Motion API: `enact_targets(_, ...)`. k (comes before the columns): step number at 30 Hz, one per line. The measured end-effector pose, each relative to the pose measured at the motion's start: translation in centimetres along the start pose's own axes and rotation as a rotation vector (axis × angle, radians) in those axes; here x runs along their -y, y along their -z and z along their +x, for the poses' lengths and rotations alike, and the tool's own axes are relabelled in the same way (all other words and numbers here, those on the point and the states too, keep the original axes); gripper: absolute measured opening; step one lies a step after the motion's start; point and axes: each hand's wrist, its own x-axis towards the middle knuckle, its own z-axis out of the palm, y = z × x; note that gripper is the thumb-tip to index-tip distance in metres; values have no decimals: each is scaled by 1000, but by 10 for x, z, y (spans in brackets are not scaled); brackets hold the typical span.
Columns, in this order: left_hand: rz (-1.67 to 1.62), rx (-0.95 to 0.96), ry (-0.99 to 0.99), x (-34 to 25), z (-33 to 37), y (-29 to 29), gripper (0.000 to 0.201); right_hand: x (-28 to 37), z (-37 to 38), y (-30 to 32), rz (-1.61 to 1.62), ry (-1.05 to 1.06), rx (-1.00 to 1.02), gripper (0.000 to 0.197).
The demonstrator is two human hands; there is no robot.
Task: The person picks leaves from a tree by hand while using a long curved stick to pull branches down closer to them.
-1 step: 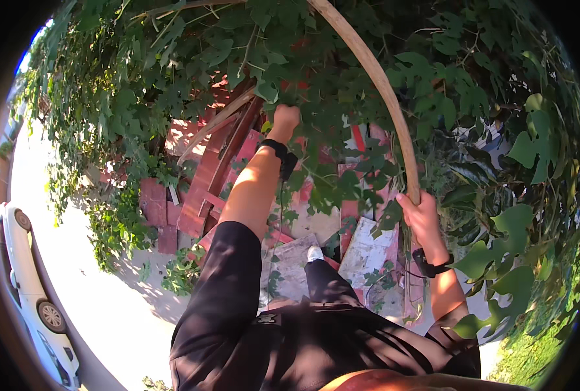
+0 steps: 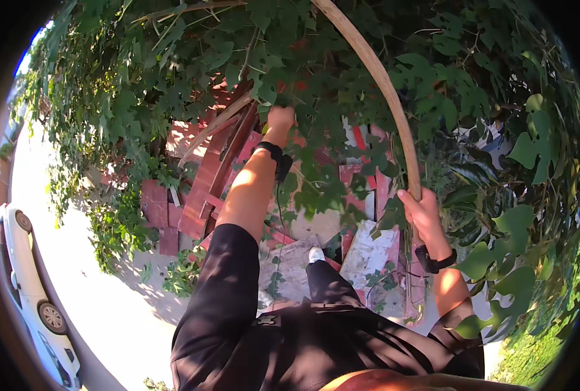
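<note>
- Right hand (image 2: 423, 214): grip wrapped around wooden pole (image 2: 386, 83).
- Left hand (image 2: 281, 120): raised beside vine leaves (image 2: 266, 86); grip partly hidden, state cannot be told.
- White car (image 2: 28, 274): far left.

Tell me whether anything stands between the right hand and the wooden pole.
Nothing visible does: the right hand is closed around the wooden pole. Above the hand, green leaves show on both sides of the pole, without covering the grip.

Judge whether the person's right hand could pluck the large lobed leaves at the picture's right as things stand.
Probably not: the right hand is wrapped around the curved wooden pole and would likely need freeing first, though the leaves look close.
</note>
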Motion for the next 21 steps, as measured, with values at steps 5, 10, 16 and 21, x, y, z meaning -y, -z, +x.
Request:
enact_targets(5,428,-127,-128,-10,-8,49,49,7,62,-7,75,-152,102,38)
enact_targets(10,437,-182,-59,10,-8,68,44,60,118,-34,260,-106,96,51)
enact_targets(16,531,-159,-73,27,0,78,43,170,158,-53,387,504,55,56)
enact_targets(21,635,-76,-66,-22,-20,62,42,16,225,-80,0,238,-37,65)
